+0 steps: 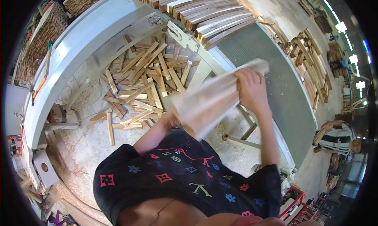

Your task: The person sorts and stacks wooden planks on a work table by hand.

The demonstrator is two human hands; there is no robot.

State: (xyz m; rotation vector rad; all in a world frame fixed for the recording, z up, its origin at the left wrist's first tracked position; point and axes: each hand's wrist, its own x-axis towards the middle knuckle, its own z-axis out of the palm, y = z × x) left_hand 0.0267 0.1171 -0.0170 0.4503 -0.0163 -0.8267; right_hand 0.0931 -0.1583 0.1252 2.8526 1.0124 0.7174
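Observation:
Both my hands hold a blurred bundle of pale wooden strips point(216, 98) in front of my chest, tilted up to the right. My left hand point(171, 116) grips its lower left end, with the fingers mostly hidden by the wood. At the upper right end, my right hand point(252, 86) wraps its fingers over the edge. Just beyond the bundle is a grey-green conveyor belt point(267, 64). A row of wooden strips point(204, 13) lies side by side at the belt's far end.
Short wood offcuts point(147, 84) are heaped on the floor inside a curved pale machine frame point(78, 37). More strips point(307, 60) lie right of the belt. A person in a striped shirt point(334, 137) is at the far right. A red crate point(293, 198) sits lower right.

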